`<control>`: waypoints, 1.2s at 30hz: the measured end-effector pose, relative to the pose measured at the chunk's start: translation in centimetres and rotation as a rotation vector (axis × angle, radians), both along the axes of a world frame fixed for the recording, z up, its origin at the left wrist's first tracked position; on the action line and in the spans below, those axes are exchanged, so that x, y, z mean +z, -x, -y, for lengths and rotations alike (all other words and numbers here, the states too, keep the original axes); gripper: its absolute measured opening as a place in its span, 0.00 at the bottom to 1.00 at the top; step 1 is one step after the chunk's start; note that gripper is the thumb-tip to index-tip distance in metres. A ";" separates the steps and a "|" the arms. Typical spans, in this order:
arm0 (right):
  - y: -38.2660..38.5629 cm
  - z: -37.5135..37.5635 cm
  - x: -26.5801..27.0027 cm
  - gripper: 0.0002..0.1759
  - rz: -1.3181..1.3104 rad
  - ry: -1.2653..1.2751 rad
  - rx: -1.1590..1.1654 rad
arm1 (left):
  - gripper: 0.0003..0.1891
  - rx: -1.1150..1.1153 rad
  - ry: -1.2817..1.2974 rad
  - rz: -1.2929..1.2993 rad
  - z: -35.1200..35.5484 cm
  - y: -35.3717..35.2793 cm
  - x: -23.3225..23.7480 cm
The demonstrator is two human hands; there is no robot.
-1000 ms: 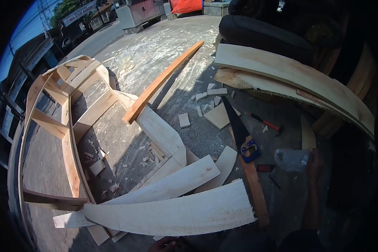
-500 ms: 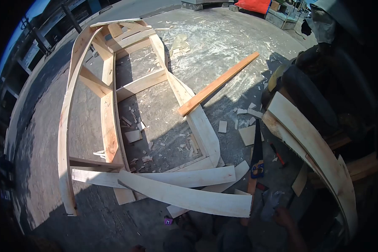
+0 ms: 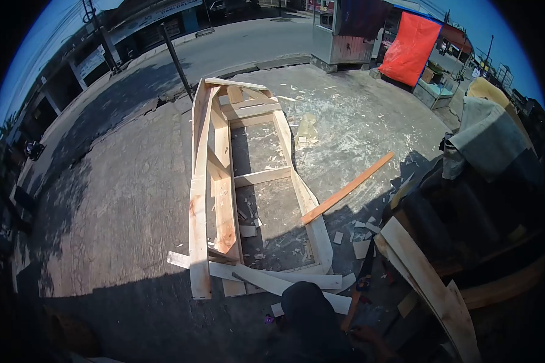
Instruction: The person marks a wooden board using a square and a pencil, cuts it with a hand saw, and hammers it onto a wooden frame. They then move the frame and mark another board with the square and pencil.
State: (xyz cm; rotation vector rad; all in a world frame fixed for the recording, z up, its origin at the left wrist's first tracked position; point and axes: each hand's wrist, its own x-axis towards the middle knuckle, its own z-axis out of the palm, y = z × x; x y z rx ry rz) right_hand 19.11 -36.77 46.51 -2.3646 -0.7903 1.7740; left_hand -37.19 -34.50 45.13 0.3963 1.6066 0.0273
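My right hand (image 3: 363,334) is low in the shade, close to the lower end of a reddish-brown wood strip (image 3: 349,313). Its fingers are too dark to make out. My left hand is out of view. A handsaw with a blue handle (image 3: 363,283) lies just beyond the right hand. Curved pale planks (image 3: 266,282) lie crossed at the near end of a boat-shaped wooden frame (image 3: 198,212). A dark rounded shape (image 3: 309,305), apparently a clothed knee, covers part of the planks. A small purple tape measure (image 3: 269,319) sits on the ground to its left.
An orange-brown board (image 3: 351,186) rests with one end on the frame's right side. Offcuts (image 3: 361,248) and shavings litter the concrete. Curved boards (image 3: 424,281) lean at right beside dark, cloth-draped bulk (image 3: 490,139). A pole (image 3: 177,63) and road stand beyond.
The view has tilted up, showing more street and sky. The dark knee-like shape has risen over the planks. My right hand has shifted from beside the clear plastic to near the brown strip.
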 end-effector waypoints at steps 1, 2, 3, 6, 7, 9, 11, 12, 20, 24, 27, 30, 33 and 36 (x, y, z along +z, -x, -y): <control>0.4 -1.0 0.0 0.25 -0.025 -0.017 -0.057 | 0.25 0.022 0.000 -0.003 0.0 -1.1 1.1; 0.2 -2.1 -0.9 0.25 -0.026 -0.027 -0.041 | 0.23 0.026 -0.026 0.026 -1.3 -2.4 1.7; -0.6 -2.9 -2.2 0.24 0.001 -0.143 0.095 | 0.21 0.026 -0.051 0.055 -3.1 -3.4 2.7; -2.8 -8.1 -4.2 0.22 0.028 -0.267 0.300 | 0.20 0.012 -0.075 -0.009 -8.1 -5.5 2.3; -2.9 -9.5 -3.4 0.21 0.014 -0.268 0.358 | 0.20 -0.001 -0.067 -0.049 -8.7 -5.7 1.5; -2.8 -14.4 -2.9 0.19 0.065 -0.087 0.043 | 0.19 -0.029 -0.049 -0.132 -10.6 -6.0 -0.1; -2.0 -20.2 -0.2 0.21 0.022 0.040 -0.072 | 0.19 0.007 -0.156 -0.147 -13.8 -6.8 -0.7; -2.7 -21.5 -2.1 0.21 0.013 0.059 -0.057 | 0.17 0.068 -0.153 -0.159 -15.9 -7.6 -0.6; -8.3 -48.3 -4.5 0.22 -0.083 0.163 0.196 | 0.13 0.593 -0.016 -0.065 -36.6 -18.4 1.0; -11.4 -64.1 1.3 0.20 -0.111 -0.216 -0.059 | 0.20 -0.078 -0.408 -0.163 -48.8 -22.2 5.9; -14.4 -71.3 4.6 0.18 -0.056 -0.316 -0.125 | 0.22 -0.029 -0.425 -0.122 -57.8 -24.1 10.4; -15.8 -71.7 5.1 0.18 -0.001 -0.337 -0.155 | 0.22 0.060 -0.419 -0.133 -62.4 -23.0 9.4; -18.0 -68.8 3.7 0.18 0.035 -0.208 -0.188 | 0.21 0.132 -0.428 -0.117 -64.6 -21.0 6.8; -19.8 -64.9 1.9 0.18 0.114 0.013 -0.071 | 0.19 0.222 -0.292 -0.101 -65.9 -19.1 4.1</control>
